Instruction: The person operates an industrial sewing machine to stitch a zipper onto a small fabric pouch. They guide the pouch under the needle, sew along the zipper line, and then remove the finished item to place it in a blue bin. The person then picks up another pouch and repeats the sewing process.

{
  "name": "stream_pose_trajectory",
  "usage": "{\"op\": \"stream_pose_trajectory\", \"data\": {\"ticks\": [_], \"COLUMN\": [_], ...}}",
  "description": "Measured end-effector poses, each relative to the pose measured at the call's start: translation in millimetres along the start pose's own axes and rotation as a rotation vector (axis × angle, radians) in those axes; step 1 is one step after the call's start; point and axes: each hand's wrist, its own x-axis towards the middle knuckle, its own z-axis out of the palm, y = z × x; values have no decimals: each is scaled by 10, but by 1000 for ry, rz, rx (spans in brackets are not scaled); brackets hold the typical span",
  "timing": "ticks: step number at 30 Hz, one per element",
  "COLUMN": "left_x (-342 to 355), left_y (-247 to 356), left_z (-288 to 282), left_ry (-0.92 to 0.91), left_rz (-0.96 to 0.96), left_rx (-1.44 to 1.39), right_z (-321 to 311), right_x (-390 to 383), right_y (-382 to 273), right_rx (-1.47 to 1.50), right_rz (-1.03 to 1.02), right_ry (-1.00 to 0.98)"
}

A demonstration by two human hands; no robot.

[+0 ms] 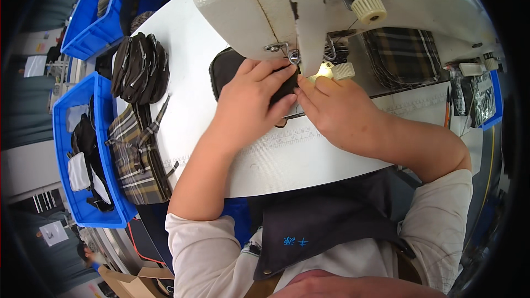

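The left hand (248, 96) lies spread on the black fabric piece (222, 70) under the sewing machine (243, 14) on the white surface (251, 174), the right hand (339, 110) curled at its edge, grip unclear, in what looks like a stitching step calling next for steady, aligned feeding.

Free room on white tabletop (265, 174) between forearms (207, 168), sewing machine (237, 14) blocking beyond, stacked pouches (141, 69) left

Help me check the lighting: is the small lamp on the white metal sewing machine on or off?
On: the small lamp glows bright yellow-white, just above the right hand.
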Motion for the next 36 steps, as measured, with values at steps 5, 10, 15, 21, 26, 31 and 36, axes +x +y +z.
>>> {"op": "stream_pose_trajectory", "data": {"ticks": [5,10,15,21,26,31,36], "left_x": [36,60,71,62,71,65,57], "left_y": [-135,-159,-237,-239,-175,-144,-117], "left_z": [-64,51,162,150,150,129,119], "left_ry": [-57,-20,22,48,79,87,91], "left_rz": [19,-46,-190,-51,53,85,101], "left_rx": [-86,-30,-139,-161,-25,97,154], "right_z": [-3,-7,-1,-6,-24,-5,-11], "right_x": [-7,4,-18,-18,-19,-19,-9], "right_y": [9,2,11,2,-4,-15,-26], "right_rx": [-13,17,-15,-38,-41,-34,-33], "right_rz": [-7,8,-11,-29,-51,-45,-46], "right_ry": [-38,-48,5,-14,-25,5,0]}}
